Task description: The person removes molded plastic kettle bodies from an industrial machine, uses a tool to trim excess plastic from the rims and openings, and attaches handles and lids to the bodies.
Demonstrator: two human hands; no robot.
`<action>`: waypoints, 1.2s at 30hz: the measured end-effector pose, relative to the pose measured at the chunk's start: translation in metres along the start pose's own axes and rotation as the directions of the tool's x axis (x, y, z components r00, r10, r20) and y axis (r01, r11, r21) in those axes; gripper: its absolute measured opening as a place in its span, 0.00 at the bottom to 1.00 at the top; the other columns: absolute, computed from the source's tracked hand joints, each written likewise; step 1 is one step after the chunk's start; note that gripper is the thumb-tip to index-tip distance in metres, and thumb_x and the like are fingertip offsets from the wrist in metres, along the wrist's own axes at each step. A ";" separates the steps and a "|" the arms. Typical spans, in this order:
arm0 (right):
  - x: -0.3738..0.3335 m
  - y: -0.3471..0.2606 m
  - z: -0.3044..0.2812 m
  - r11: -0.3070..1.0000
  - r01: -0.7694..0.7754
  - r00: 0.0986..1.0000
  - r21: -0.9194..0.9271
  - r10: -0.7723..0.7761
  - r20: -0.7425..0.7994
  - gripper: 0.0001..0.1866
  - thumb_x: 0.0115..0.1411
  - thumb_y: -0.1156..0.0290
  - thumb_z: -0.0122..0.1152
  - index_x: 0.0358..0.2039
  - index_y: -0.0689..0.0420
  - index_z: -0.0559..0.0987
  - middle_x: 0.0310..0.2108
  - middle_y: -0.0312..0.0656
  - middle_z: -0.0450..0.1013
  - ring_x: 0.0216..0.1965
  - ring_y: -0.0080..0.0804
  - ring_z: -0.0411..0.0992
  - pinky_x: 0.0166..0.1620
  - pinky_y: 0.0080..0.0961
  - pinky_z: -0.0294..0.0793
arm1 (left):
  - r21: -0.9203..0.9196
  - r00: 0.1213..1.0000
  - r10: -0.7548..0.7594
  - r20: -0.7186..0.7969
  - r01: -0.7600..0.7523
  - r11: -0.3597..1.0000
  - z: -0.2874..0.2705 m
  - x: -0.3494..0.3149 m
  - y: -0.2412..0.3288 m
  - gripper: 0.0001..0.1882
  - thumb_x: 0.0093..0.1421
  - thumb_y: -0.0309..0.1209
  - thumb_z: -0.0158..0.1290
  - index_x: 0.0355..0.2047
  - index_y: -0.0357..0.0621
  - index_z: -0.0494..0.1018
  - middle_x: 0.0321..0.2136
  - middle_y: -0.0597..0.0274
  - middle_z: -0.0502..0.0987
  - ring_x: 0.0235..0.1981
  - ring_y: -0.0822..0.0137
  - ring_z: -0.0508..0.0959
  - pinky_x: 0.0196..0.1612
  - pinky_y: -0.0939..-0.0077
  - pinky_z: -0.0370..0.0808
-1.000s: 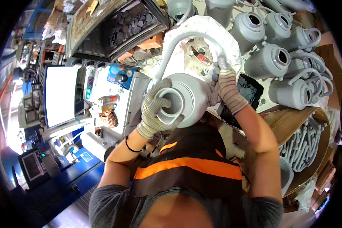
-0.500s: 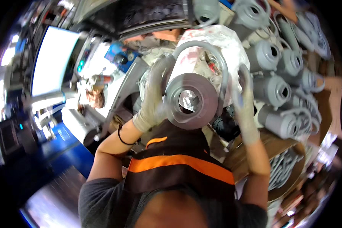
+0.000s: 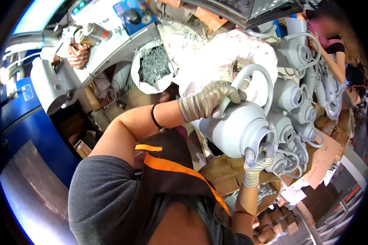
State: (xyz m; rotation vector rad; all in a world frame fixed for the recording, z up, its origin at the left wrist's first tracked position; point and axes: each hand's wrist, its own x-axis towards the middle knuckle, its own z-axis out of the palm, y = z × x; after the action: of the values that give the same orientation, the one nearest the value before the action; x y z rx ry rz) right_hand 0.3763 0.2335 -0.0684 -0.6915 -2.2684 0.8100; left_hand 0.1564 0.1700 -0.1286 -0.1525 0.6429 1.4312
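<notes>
A light grey plastic jug with a big curved handle is held tilted in front of me, its round open neck facing lower right. My left hand, in a striped work glove, is closed round the end of the handle at the jug's upper left side. At the neck, my right hand, also gloved, grips the rim with the thumb outside and fingers curled at the opening. Part of the right fingers is hidden inside the neck. Several similar grey jugs lie just beyond, necks towards me.
A white sack of grey scraps stands at the left, near a white bench. Crumpled white plastic lies beyond the jug. A cardboard box with grey handles is below right. Another person's arm reaches among jugs at far right.
The view has swung right. The jug has moved right and tipped, its neck turning from me to the lower right. My right hand, apart from it before, now grips the neck.
</notes>
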 end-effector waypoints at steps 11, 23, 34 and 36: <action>0.000 -0.018 0.024 0.999 0.010 1.000 0.038 -0.009 -0.021 0.22 0.50 0.54 0.66 0.26 0.57 0.66 0.54 0.61 0.65 0.56 0.56 0.64 0.56 0.49 0.65 | 0.310 0.986 0.164 0.019 -0.162 0.937 -0.023 -0.011 -0.002 0.15 0.49 0.27 0.57 0.39 0.35 0.76 0.32 0.58 0.78 0.31 0.70 0.77 0.39 0.79 0.74; 0.167 -0.031 -0.158 0.919 -0.023 0.793 -0.393 -0.222 -0.567 0.27 0.53 0.61 0.60 0.45 0.73 0.74 0.52 0.56 0.64 0.45 0.45 0.72 0.46 0.38 0.75 | 0.642 0.511 0.516 0.687 -0.760 -0.103 0.045 -0.064 0.085 0.21 0.55 0.26 0.54 0.50 0.40 0.68 0.47 0.50 0.72 0.51 0.53 0.71 0.55 0.64 0.65; 0.235 0.306 -0.166 0.520 -0.546 0.826 -0.657 0.202 -0.526 0.23 0.57 0.55 0.57 0.45 0.60 0.77 0.41 0.57 0.75 0.44 0.52 0.73 0.49 0.39 0.70 | 0.363 -0.127 0.344 -0.930 -0.188 0.913 -0.336 -0.610 -0.020 0.33 0.56 0.56 0.49 0.57 0.51 0.66 0.53 0.60 0.69 0.57 0.55 0.65 0.61 0.55 0.55; 0.243 0.316 -0.134 0.521 -0.512 0.858 -0.683 0.269 -0.438 0.22 0.58 0.56 0.53 0.45 0.60 0.77 0.42 0.58 0.74 0.45 0.52 0.72 0.50 0.40 0.69 | 0.416 -0.315 0.350 -0.882 -0.174 0.892 -0.329 -0.727 -0.033 0.30 0.58 0.55 0.48 0.55 0.51 0.67 0.51 0.62 0.71 0.52 0.59 0.70 0.56 0.63 0.62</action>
State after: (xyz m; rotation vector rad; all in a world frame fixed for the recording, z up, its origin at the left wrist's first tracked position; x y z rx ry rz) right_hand 0.3900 0.6512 -0.1125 -1.6696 -2.1460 -0.2072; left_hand 0.0793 -0.6212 -0.0480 -1.3349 2.3514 1.4174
